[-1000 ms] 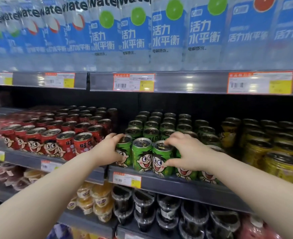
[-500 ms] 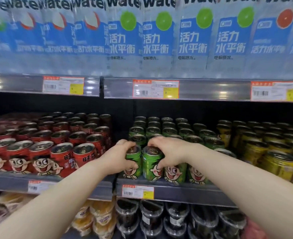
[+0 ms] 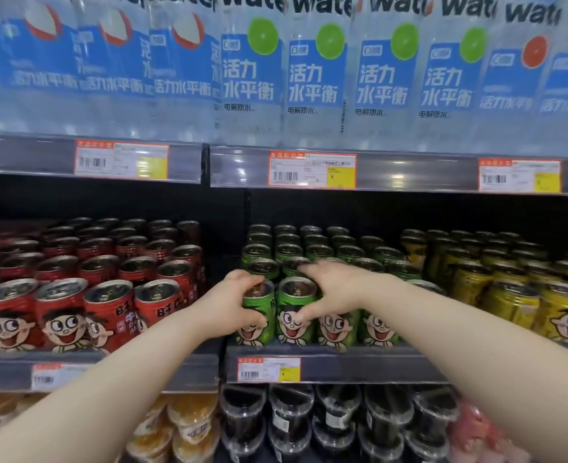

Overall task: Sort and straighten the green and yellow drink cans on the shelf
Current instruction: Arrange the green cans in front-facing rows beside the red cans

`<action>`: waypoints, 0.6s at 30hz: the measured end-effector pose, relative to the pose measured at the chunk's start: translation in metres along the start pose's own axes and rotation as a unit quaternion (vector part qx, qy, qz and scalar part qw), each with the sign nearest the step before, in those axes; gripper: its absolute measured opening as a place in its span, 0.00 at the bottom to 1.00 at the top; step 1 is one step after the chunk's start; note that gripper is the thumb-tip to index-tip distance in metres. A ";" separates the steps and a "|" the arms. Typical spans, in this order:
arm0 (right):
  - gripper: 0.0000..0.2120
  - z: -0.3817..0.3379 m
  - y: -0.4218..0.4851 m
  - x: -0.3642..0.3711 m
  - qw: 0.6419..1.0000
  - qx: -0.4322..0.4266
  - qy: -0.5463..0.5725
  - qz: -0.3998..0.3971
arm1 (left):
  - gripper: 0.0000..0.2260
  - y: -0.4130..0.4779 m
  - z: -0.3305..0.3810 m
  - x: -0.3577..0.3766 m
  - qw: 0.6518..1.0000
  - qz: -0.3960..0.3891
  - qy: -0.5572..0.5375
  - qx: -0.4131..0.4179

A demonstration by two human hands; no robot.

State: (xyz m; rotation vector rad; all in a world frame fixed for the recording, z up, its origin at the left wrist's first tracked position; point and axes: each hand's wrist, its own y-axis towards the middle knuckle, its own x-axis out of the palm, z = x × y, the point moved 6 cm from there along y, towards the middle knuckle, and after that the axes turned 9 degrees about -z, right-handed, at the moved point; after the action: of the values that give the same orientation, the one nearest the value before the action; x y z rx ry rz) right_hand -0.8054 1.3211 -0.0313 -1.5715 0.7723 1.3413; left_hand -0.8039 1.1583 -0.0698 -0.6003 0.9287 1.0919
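Up front, the left hand (image 3: 230, 304) wraps the leftmost green can (image 3: 257, 315); the right hand (image 3: 334, 292) clasps the second green can (image 3: 296, 312) beside it.

The left hand (image 3: 232, 305) covers most of the face on the front-left green can (image 3: 258, 315), the right hand (image 3: 336, 292) hides the tops of the cans behind it, the price tags' (image 3: 312, 169) small print is unreadable, and the water bottles (image 3: 316, 75) run past the top edge.
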 end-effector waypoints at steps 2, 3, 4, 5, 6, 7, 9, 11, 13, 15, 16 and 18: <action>0.45 0.012 -0.013 -0.009 1.000 0.016 -0.013 0.007 | 0.36 0.000 0.000 0.002 1.000 -0.002 -0.004 0.000; 0.44 0.018 -0.018 -0.011 0.999 0.025 -0.037 -0.002 | 0.36 0.000 0.001 0.003 1.000 -0.002 -0.006 0.000; 0.43 0.024 -0.022 -0.009 0.997 0.033 -0.060 -0.018 | 0.37 0.000 0.003 0.004 1.000 0.000 0.007 -0.001; 0.42 0.028 -0.025 -0.006 0.996 0.038 -0.074 -0.031 | 0.38 0.000 0.008 0.003 0.999 0.005 0.044 -0.005; 0.42 0.031 -0.026 -0.003 0.996 0.041 -0.077 -0.037 | 0.39 0.000 0.015 0.003 0.995 0.017 0.098 -0.009; 0.42 0.033 -0.025 0.000 0.996 0.041 -0.074 -0.034 | 0.40 0.001 0.023 0.002 0.988 0.031 0.152 -0.008; 0.42 0.036 -0.022 0.002 0.997 0.033 -0.071 -0.020 | 0.39 0.006 0.039 0.002 0.975 0.048 0.215 0.003; 0.41 0.039 -0.020 0.004 0.996 0.026 -0.080 -0.016 | 0.37 0.014 0.047 0.008 0.971 0.033 0.238 0.010; 0.42 0.042 -0.017 0.008 0.997 0.022 -0.071 -0.020 | 0.32 0.018 0.047 0.013 0.967 0.010 0.255 0.009; 0.42 0.045 -0.014 0.009 0.998 0.019 -0.050 -0.026 | 0.30 0.019 0.046 0.013 0.970 0.006 0.244 0.008; 0.43 0.047 -0.014 0.009 0.999 0.018 -0.038 -0.029 | 0.29 0.018 0.045 0.012 0.973 0.008 0.230 0.008; 0.43 0.049 -0.013 0.008 0.999 0.011 -0.018 -0.037 | 0.29 0.017 0.045 0.010 0.977 0.012 0.211 0.010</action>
State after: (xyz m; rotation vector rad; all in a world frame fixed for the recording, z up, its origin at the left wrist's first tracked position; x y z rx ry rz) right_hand -0.8121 1.3713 -0.0366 -1.5401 0.6990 1.2988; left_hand -0.8030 1.2050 -0.0556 -0.8257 1.3141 0.9911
